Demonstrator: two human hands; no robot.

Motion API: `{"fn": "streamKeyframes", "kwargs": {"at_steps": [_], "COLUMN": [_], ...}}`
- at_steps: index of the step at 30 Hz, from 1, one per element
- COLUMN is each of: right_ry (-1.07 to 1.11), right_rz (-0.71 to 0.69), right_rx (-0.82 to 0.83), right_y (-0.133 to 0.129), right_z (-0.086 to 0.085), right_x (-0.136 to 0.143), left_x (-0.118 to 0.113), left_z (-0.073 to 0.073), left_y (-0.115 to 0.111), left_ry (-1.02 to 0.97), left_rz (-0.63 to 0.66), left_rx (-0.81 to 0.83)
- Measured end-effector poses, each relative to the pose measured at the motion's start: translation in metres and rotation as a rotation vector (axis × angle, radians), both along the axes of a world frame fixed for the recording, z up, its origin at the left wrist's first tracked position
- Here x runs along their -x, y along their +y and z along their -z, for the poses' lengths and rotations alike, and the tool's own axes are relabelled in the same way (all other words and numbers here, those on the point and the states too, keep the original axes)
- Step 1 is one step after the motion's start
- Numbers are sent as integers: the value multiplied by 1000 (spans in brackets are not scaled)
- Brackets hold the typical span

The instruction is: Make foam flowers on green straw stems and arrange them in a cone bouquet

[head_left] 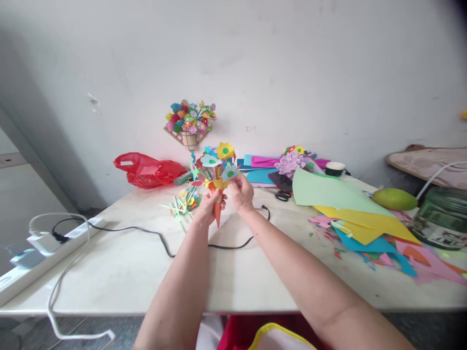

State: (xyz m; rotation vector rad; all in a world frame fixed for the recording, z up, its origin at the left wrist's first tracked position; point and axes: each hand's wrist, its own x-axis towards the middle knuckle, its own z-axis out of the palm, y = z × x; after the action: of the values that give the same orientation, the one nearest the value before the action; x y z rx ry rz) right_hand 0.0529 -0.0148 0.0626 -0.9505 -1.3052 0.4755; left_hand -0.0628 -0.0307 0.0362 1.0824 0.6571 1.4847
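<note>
My left hand (207,208) is wrapped round an orange cone (218,214) whose tip points down, held up over the table. Out of the cone rises a bouquet of cut-out craft flowers, among them a yellow flower (225,150) with a green centre. My right hand (242,194) is closed at the bouquet's right side, its fingertips at the lower edge of a pale blue flower (230,172). The exact pinch point is partly hidden. Just left of my left hand lies a pile of loose flowers on pale green stems (184,204).
A black cable (160,238) crosses the table from a white power strip (78,233). A red plastic bag (149,170) lies back left. Rightward are black scissors (283,195), coloured sheets (339,194), scraps, a mango-like fruit (394,199) and a glass jar (443,218). A flower basket (189,138) hangs behind.
</note>
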Motion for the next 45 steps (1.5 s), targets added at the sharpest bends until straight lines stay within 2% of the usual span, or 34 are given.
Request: {"fn": "streamKeyframes", "kwargs": {"at_steps": [2,6,10,14,20,24,28,33,35,41,45], "right_ry": [25,22,-98,-187,-173,-169,-159,-308,-326,-141,-68], "right_rz": [37,204,299,334,348,323,302,174,144,224,164], "right_rx": [-38,-269,-438,-520,-516,-487,-468,-346,-354,-496,-516], "right_y": [0,-1,-3,-8,-8,-6,-5,-4,-6,-8,-4], "right_z": [0,-1,-3,-5,1,6,7,5,4,1,3], "right_x": [-2,-6,-7,-7,-7,-5,-4,-4,-3,-5,-6], "left_x": [0,0,2,4,10,11,9,7,7,10,10], "left_z": [-2,-3,1,5,11,13,7,1,1,3,2], "left_y": [-2,-4,-1,4,17,21,16,11,11,12,11], "left_ry": [-1,0,35,88,82,89,56,-30,-52,-85,-90], "left_rz": [27,61,43,-34,-256,-322,-361,-428,-430,-394,-331], "left_rx": [19,31,16,-30,-143,-178,-187,-149,-133,-93,-84]}}
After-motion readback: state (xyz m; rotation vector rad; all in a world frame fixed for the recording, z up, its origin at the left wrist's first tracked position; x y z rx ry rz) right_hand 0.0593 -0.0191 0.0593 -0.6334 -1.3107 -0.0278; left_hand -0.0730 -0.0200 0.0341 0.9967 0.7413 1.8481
